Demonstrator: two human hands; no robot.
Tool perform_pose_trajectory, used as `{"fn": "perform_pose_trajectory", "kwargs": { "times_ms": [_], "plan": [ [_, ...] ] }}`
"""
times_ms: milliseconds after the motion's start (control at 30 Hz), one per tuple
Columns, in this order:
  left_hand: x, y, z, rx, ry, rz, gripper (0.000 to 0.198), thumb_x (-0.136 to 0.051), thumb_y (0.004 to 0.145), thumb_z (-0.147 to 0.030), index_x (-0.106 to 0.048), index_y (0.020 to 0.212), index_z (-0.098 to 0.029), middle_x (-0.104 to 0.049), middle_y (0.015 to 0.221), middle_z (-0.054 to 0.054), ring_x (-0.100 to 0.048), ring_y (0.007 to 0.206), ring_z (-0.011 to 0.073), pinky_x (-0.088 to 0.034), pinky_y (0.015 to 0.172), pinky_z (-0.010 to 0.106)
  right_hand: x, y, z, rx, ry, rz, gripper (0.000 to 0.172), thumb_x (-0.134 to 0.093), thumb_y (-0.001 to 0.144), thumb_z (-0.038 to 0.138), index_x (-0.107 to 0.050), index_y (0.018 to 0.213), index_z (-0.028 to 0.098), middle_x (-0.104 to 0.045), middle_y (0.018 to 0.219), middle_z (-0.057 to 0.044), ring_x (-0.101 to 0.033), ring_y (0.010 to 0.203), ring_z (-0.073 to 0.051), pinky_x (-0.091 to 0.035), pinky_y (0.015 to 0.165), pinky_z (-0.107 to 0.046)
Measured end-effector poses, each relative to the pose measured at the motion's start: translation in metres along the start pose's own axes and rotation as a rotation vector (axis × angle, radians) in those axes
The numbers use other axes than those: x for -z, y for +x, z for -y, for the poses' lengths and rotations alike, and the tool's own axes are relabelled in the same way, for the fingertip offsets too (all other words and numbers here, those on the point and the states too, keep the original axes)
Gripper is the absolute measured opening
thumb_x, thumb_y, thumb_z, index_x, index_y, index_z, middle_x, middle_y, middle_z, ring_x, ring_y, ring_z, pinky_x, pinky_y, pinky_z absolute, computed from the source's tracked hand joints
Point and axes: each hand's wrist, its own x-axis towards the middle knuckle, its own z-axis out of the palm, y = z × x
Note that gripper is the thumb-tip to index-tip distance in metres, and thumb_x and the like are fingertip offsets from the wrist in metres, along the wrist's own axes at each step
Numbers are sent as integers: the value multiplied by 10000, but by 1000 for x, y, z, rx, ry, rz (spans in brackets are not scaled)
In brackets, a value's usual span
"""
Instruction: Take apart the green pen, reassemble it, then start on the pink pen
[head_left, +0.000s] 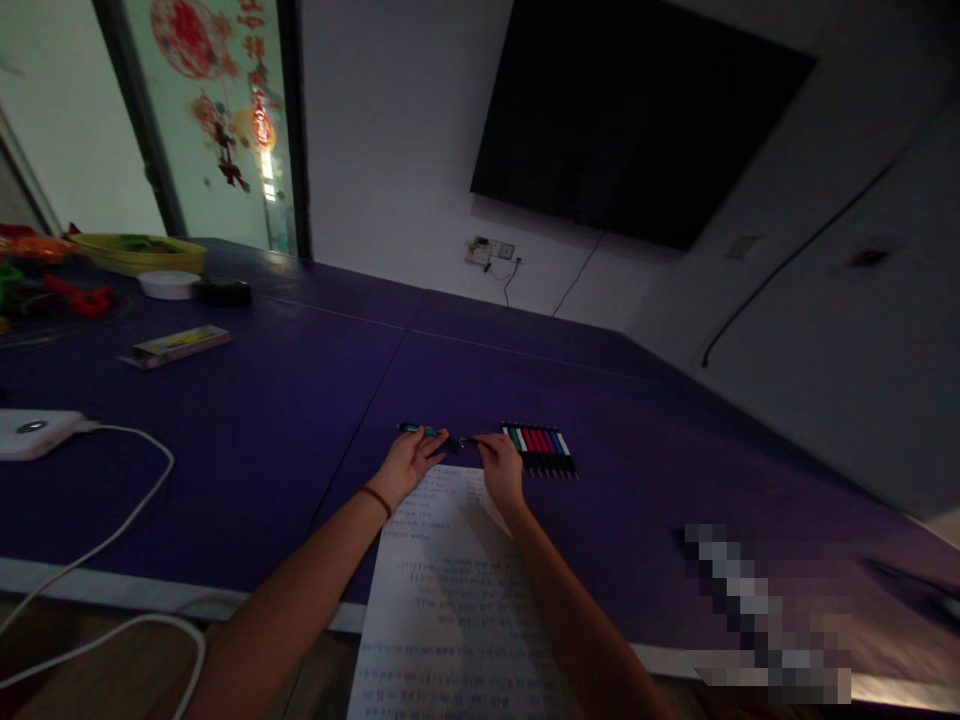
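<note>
Both my hands hold one teal pen just above the purple table. My left hand grips the pen's barrel. My right hand pinches its dark tip end. Right of my right hand lies a row of several pens with green, red, blue and white barrels, side by side. A white sheet of paper with lines of writing lies under my wrists and reaches to the table's near edge.
A white device with a white cable sits at the left. Farther back left are a flat box, a white lid, a yellow bowl and red items. A dark screen hangs on the wall.
</note>
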Motion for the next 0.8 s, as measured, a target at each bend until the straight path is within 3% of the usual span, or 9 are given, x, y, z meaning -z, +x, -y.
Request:
{"fn": "perform_pose_trajectory", "kwargs": {
  "times_ms": [800],
  "plan": [
    [-2, -4, -1, 6, 46, 14, 136, -462, 796, -160, -527, 683, -125, -628, 735, 71, -616, 745, 163, -465, 701, 317, -5, -4, 3, 9, 90, 69, 177, -476, 745, 208, -643, 801, 194, -565, 812, -63, -545, 770, -169, -451, 688, -291]
  ]
}}
